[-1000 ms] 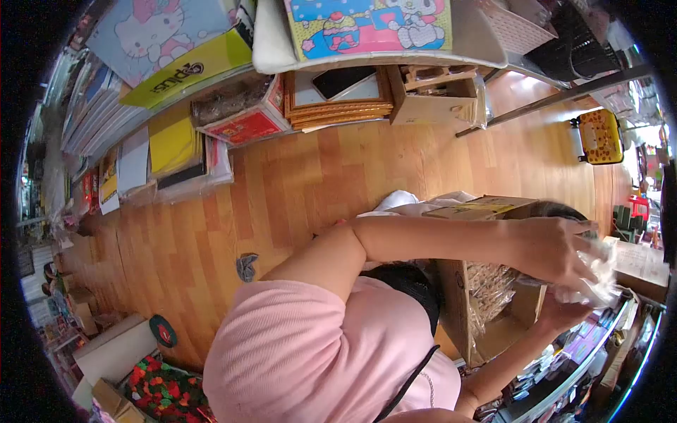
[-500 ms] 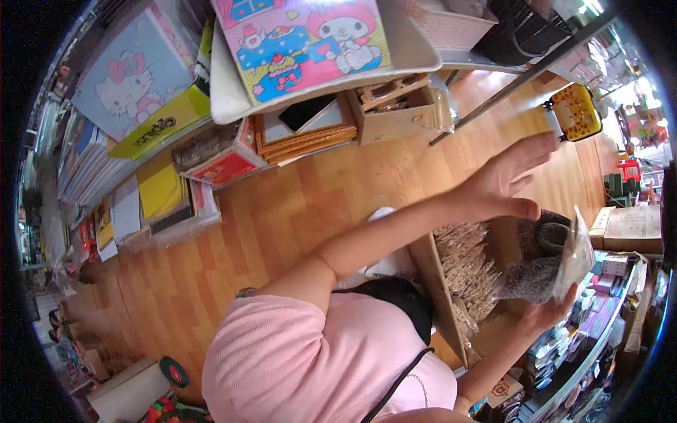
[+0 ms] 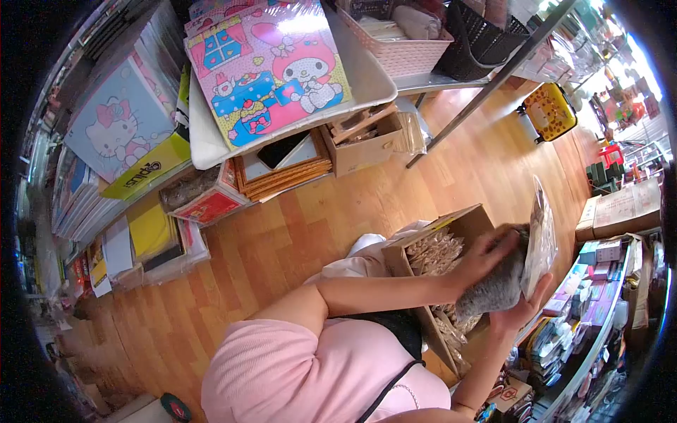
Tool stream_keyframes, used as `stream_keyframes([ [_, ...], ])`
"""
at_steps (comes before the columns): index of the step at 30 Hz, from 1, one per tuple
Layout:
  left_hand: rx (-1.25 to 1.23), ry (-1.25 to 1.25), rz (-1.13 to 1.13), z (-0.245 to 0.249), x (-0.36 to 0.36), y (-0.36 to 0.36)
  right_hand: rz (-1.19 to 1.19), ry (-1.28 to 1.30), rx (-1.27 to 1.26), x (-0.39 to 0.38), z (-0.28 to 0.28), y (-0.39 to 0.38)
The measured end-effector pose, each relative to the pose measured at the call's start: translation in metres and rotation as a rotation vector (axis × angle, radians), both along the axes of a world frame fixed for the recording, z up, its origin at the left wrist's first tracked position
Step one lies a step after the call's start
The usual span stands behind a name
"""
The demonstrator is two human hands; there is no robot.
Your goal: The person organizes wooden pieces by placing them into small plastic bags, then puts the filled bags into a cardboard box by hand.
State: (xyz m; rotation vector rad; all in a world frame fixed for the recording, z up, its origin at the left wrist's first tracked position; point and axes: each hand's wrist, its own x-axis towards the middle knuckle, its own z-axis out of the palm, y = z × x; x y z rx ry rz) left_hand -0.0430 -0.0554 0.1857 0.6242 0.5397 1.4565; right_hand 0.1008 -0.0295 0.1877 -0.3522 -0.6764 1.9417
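My right hand (image 3: 520,309) holds a clear plastic packet (image 3: 541,243) upright, with a grey fuzzy bundle (image 3: 490,287) against its inner side. Fingers of my left hand (image 3: 486,257), slightly smeared by motion, curl over the upper part of that bundle. Its exact kind does not show. Beneath both hands stands an open cardboard box (image 3: 469,224), holding several small packs in clear wrap (image 3: 436,254). My hands and the bundle hide part of the box's inside.
A white-edged shelf (image 3: 370,88) carries cartoon sticker pictures (image 3: 275,77). Wooden frames (image 3: 296,173) and a small carton (image 3: 367,144) sit below. A yellow suitcase (image 3: 552,113) is on the wooden floor (image 3: 282,243). Stocked shelves (image 3: 599,303) line the right side, beside a large carton (image 3: 624,211).
My left hand has come down from its raised, open pose onto the grey fuzzy bundle. The packet and bundle have shifted left with my right hand, and the camera view has turned slightly.
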Motion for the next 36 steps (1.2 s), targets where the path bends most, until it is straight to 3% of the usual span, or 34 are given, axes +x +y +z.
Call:
stream_keyframes([
  [2, 0.055, -0.039, 0.317, -0.026, 0.008, 0.015, 0.049, -0.037, -0.052, 0.000, 0.005, -0.002],
  [3, 0.059, -0.037, 0.309, -0.029, 0.003, 0.017, 0.041, -0.034, -0.049, 0.002, 0.007, 0.000],
  [5, -0.005, 0.208, 0.658, -0.028, -0.022, 0.022, 0.092, -0.015, 0.106, 0.003, 0.011, 0.004],
  [6, 0.073, 0.129, 0.758, -0.011, -0.044, 0.015, -0.223, -0.082, 0.040, 0.001, 0.010, 0.006],
  [7, 0.154, 0.047, 0.856, 0.006, -0.060, 0.008, -0.232, -0.072, 0.048, 0.003, 0.006, 0.008],
  [8, 0.168, 0.139, 0.919, 0.007, -0.062, 0.009, -0.329, -0.301, 0.060, 0.008, -0.001, 0.012],
  [9, 0.244, 0.448, 0.928, 0.021, -0.058, -0.001, -0.426, -0.527, 0.070, 0.011, -0.009, 0.015],
  [11, 0.574, 0.711, 0.771, 0.025, -0.032, 0.006, -0.459, -0.531, 0.023, 0.016, -0.030, 0.015],
  [13, 0.661, 1.161, 0.568, 0.023, 0.003, 0.011, -0.056, -0.042, -0.105, 0.017, -0.041, 0.006],
  [14, 0.674, 1.161, 0.568, 0.021, 0.013, 0.012, 0.082, 0.147, 0.192, 0.010, -0.043, -0.003],
  [15, 0.652, 1.200, 0.555, 0.023, 0.021, 0.011, 0.078, 0.146, 0.199, 0.009, -0.046, -0.007],
  [17, 0.639, 1.239, 0.544, 0.024, 0.024, 0.014, -0.270, -0.332, 0.365, 0.008, -0.054, -0.007],
  [18, 0.652, 1.145, 0.529, 0.028, 0.021, 0.014, -0.239, -0.378, 0.407, 0.011, -0.048, -0.009],
  [19, 0.660, 1.052, 0.509, 0.029, 0.020, 0.013, -0.241, -0.378, 0.403, 0.013, -0.049, -0.010],
  [21, 0.656, 1.078, 0.492, 0.028, 0.021, 0.012, -0.189, 0.012, 0.236, 0.011, -0.051, -0.012],
  [24, 0.655, 1.037, 0.475, 0.020, 0.026, 0.010, -0.228, 0.031, 0.175, 0.013, -0.055, -0.010],
  [28, 0.683, 0.953, 0.465, 0.001, 0.033, 0.011, -0.252, -0.077, 0.180, -0.001, -0.004, -0.021],
  [29, 0.688, 0.954, 0.459, 0.002, 0.034, 0.012, -0.320, -0.095, 0.086, 0.002, 0.000, -0.021],
  [31, 0.711, 1.096, 0.550, 0.008, 0.036, 0.014, -0.392, -0.102, -0.006, -0.001, 0.005, -0.024],
  [35, 0.762, 1.366, 0.719, 0.025, 0.035, 0.019, -0.277, 0.057, 0.048, -0.015, 0.003, -0.029],
  [36, 0.749, 1.376, 0.778, 0.030, 0.030, 0.024, -0.323, -0.087, 0.090, -0.014, -0.005, -0.027],
])
